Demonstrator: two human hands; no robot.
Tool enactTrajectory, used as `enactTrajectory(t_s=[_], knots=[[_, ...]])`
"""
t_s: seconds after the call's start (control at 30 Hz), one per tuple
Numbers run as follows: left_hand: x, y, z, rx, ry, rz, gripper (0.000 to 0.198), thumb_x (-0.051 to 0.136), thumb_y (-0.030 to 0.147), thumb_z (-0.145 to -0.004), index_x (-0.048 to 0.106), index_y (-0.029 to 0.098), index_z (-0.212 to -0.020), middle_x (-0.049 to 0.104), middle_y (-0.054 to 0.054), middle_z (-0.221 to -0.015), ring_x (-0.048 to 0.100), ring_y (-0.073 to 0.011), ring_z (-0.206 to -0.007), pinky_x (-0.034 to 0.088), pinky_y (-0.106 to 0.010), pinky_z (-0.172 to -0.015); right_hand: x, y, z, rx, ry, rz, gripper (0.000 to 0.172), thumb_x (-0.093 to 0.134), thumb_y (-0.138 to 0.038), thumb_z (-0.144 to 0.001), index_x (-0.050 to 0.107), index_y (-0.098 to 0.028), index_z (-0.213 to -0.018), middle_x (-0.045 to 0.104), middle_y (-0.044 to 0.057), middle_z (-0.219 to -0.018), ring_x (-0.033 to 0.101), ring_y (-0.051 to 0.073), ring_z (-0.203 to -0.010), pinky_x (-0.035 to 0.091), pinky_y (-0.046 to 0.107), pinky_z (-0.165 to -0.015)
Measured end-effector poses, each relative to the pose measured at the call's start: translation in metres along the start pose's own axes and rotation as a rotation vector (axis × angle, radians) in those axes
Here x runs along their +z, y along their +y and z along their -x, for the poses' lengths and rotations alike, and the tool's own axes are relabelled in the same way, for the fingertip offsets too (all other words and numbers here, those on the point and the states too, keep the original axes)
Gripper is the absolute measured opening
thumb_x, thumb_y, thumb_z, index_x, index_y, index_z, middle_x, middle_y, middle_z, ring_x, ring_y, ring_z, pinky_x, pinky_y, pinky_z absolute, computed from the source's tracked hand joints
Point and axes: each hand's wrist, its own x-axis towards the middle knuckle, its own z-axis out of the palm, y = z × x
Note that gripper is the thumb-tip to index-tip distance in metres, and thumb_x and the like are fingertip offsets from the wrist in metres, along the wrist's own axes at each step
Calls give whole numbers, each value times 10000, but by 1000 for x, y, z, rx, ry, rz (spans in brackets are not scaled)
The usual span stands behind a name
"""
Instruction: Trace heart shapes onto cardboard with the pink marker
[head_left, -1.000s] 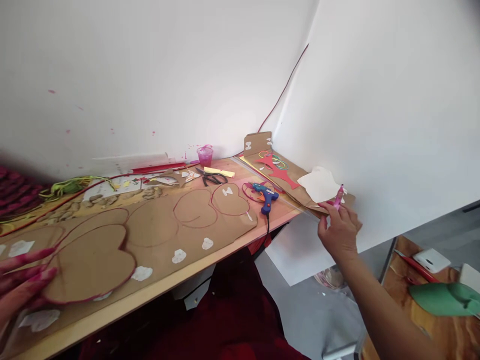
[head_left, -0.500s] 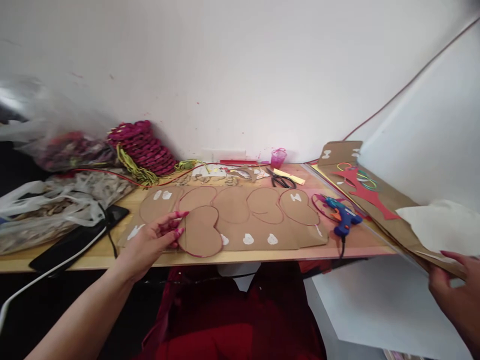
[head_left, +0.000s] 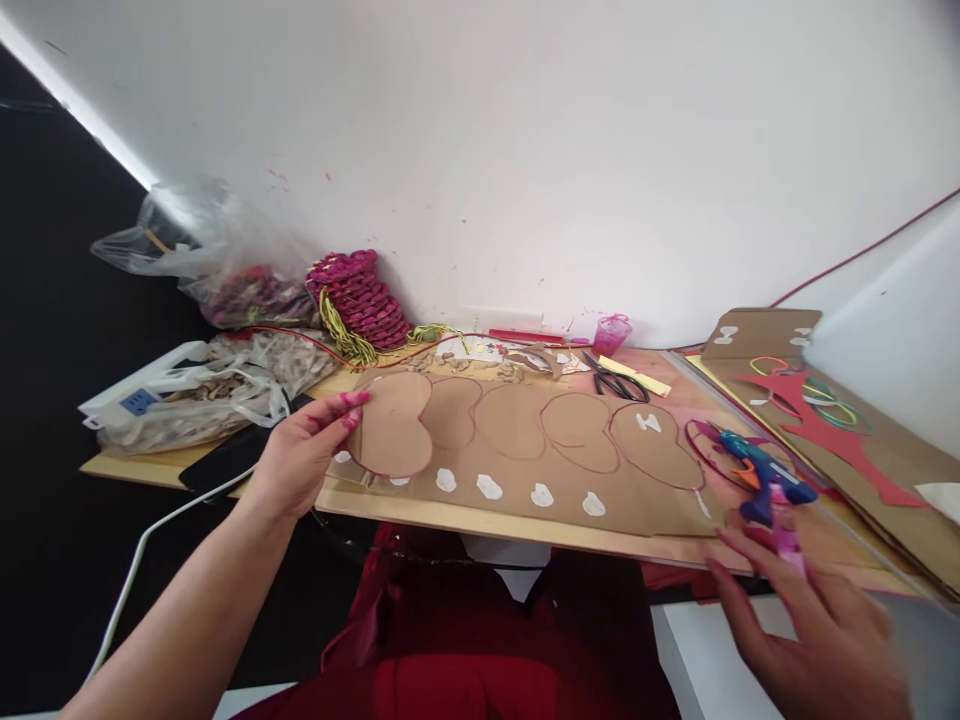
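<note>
My left hand (head_left: 304, 455) grips the left edge of a loose cardboard heart cut-out (head_left: 394, 430) that lies on a long cardboard sheet (head_left: 525, 470) drawn with red heart outlines and dotted with white glue blobs. My right hand (head_left: 817, 625) hovers at the table's front right edge, fingers curled around a small pink marker (head_left: 787, 535), just below a blue hot glue gun (head_left: 761, 470).
Black scissors (head_left: 619, 382), a pink cup (head_left: 611, 333) and paper scraps lie at the back. A pink woven pile (head_left: 360, 298) and plastic bags (head_left: 210, 385) sit at left. Another cardboard panel with a red cut-out (head_left: 832, 435) and coloured rubber bands lies at right.
The view swung left and down. My right hand came from the right-hand cardboard panel to the front edge by the glue gun, still with the pink marker. My left hand stays on the heart.
</note>
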Motion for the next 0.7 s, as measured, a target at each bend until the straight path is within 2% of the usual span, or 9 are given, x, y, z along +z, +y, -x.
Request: enactTrajectory(t_s=[0.1,0.2,0.37,0.5,0.7], knots=[[-10,5,1,-5,46,46,572,976,387,-469,784,186,-969,726,-19,-949,590,-98,-810,484,-144,-647,9,-33,-20,-127,6,7,300,657,-337,-925,671,-199,-1191,723,125,-1106,678,306,-1030,443,406,-908],[-18,4,4,-34,63,50,620,984,382,-458,774,187,-1007,718,-12,-923,587,-87,-797,479,-126,-632,16,-46,-31,-164,-16,-20,275,621,-340,-951,667,-190,-1177,719,137,-1128,680,312,-1027,447,409,-887],[-32,-2,8,-65,73,38,623,971,376,-494,761,203,-1054,720,-11,-961,589,-82,-794,467,-107,-593,22,-49,-45,-229,-57,-12,243,585,-329,-978,664,-202,-1169,705,138,-1122,664,318,-1065,424,414,-871],[-40,-7,12,-95,86,56,559,972,333,-494,773,196,-997,728,-12,-990,614,-88,-839,499,-109,-657,21,-52,-56,-293,-141,-44,240,539,-295,-994,673,-210,-1173,703,129,-1121,653,294,-1011,428,413,-878],[-34,-8,26,-195,30,83,508,963,290,-520,762,191,-975,738,-10,-967,659,-108,-838,545,-146,-699,25,-51,-65,-358,-249,-94,309,483,-298,-1013,637,-206,-1264,732,107,-1096,655,239,-903,466,348,-824]])
